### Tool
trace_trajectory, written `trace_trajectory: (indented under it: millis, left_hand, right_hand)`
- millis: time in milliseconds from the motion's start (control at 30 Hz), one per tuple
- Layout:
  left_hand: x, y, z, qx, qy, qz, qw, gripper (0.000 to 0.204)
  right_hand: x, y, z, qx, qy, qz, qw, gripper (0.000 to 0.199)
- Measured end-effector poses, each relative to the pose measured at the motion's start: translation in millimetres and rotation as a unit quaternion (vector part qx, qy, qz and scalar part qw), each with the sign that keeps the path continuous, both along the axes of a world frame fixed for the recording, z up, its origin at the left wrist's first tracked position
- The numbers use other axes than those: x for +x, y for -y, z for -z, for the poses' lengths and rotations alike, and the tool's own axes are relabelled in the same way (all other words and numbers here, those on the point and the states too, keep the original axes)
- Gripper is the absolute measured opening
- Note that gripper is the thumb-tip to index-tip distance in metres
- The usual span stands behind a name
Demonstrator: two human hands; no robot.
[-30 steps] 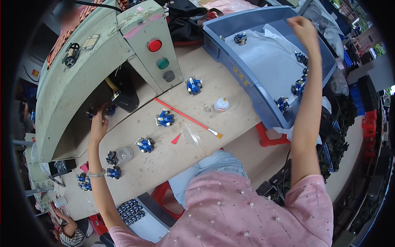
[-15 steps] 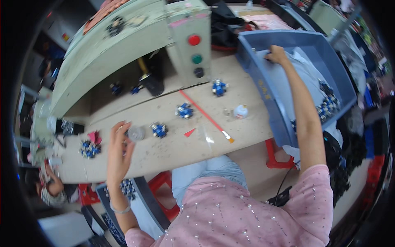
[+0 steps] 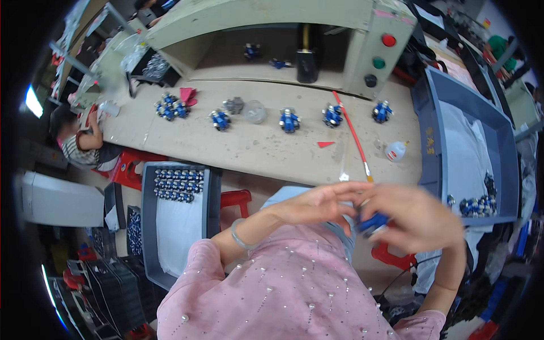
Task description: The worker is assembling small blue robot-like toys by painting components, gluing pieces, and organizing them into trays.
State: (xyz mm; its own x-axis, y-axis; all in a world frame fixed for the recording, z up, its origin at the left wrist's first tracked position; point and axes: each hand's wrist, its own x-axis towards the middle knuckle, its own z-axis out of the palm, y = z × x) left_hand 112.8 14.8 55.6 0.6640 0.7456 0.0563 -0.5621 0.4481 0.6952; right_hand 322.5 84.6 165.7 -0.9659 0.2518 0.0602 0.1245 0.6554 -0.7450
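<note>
In front of my chest, just past the table's near edge, my two hands meet. My right hand (image 3: 412, 218), smeared by motion, grips a small blue toy figure (image 3: 372, 223) with dark and silvery parts. My left hand (image 3: 320, 205) comes up to it with fingers stretched out and thumb apart; whether its fingertips touch the figure is hard to tell. On the table stand similar blue-and-silver figures: one (image 3: 289, 120) in the middle, one (image 3: 332, 115) by a red-handled brush (image 3: 355, 136), one (image 3: 382, 111) farther right, and one (image 3: 220, 119) near a clear round cup (image 3: 255, 112).
A blue-grey tub (image 3: 432, 153) at right holds white lining and several figures. Another tub (image 3: 148, 226) at lower left holds rows of figures. A white bottle (image 3: 396, 151), grey piece (image 3: 233, 105) and figure cluster (image 3: 171, 106) are on the table. A pale green machine (image 3: 266, 22) stands behind.
My right hand has come out of the right tub with a blue figure. My left hand has left the table's left part and joined it. The view has swung left.
</note>
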Motion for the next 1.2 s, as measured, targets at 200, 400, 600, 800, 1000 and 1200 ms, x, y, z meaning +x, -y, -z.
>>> trace_trajectory:
  millis: [200, 400, 600, 800, 1000, 1200]
  left_hand:
    - [-29, 43, 36, 0.01, -0.12, -0.033, 0.992, 0.057]
    - [-59, 82, 54, -0.045, -0.028, -0.24, 0.969, 0.048]
    - [-74, 100, 49, 0.051, -0.034, -0.421, 0.905, 0.058]
    - [-79, 114, 42, 0.069, -0.148, -0.479, 0.863, 0.057]
    - [-63, 82, 43, 0.094, -0.18, -0.468, 0.86, 0.058]
    - [-36, 43, 52, 0.043, -0.189, -0.412, 0.89, 0.058]
  right_hand:
    - [-31, 17, 63, -0.185, -0.031, 0.137, 0.973, 0.04]
    - [-28, -3, 171, 0.269, 0.071, 0.401, 0.873, 0.037]
    - [-26, -20, 206, 0.223, 0.104, 0.48, 0.842, 0.028]
    - [-15, 15, 128, 0.186, 0.12, 0.481, 0.848, 0.017]
    - [0, 81, 39, 0.04, 0.034, 0.51, 0.858, 0.011]
    - [-62, 65, 86, -0.092, -0.458, 0.406, 0.786, 0.014]
